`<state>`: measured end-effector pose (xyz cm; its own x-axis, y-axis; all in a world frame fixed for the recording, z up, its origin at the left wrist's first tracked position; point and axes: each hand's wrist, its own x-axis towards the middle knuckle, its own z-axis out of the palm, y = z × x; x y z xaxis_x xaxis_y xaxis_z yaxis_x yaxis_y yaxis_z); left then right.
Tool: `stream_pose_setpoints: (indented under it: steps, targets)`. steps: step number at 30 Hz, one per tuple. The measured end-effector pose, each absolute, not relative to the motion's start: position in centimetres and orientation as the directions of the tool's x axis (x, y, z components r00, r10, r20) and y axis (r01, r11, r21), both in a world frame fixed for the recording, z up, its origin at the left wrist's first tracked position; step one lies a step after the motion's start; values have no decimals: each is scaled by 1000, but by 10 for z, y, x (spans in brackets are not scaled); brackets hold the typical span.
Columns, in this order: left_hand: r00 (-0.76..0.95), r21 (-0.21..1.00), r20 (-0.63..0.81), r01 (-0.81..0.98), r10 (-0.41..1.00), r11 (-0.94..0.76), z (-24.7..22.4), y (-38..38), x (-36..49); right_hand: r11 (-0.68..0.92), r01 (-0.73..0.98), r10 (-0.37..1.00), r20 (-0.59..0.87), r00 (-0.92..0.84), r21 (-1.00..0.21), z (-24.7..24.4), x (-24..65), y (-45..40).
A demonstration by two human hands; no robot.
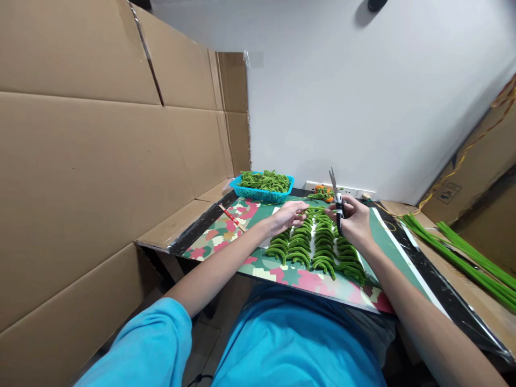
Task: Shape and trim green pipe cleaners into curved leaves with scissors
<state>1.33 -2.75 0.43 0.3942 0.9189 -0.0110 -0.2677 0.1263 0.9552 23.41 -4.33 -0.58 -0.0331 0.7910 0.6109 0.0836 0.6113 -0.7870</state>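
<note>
Black-handled scissors point upward in my right hand, whose fingers are closed round the handles. A thin green fuzzy stem spans between both hands. Its left end is pinched in the fingertips of my left hand, and its right end meets my right fingertips. Below the hands, short curved green fuzzy pieces lie in several columns on a white sheet. The upper parts of some columns are hidden by my hands.
A blue basket of green curled pieces stands at the back left. Orange and green items lie by a power strip. A red stick rests at left, long green stems at right. Cardboard walls rise at left.
</note>
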Motion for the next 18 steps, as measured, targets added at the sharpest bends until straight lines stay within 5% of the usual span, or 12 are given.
stream_pose_setpoints:
  steps: [18]
  targets:
    - [399, 958, 29, -273, 916, 89, -6, -18, 11, 615, 79, 788, 614, -36, -785, -6, 234, -43]
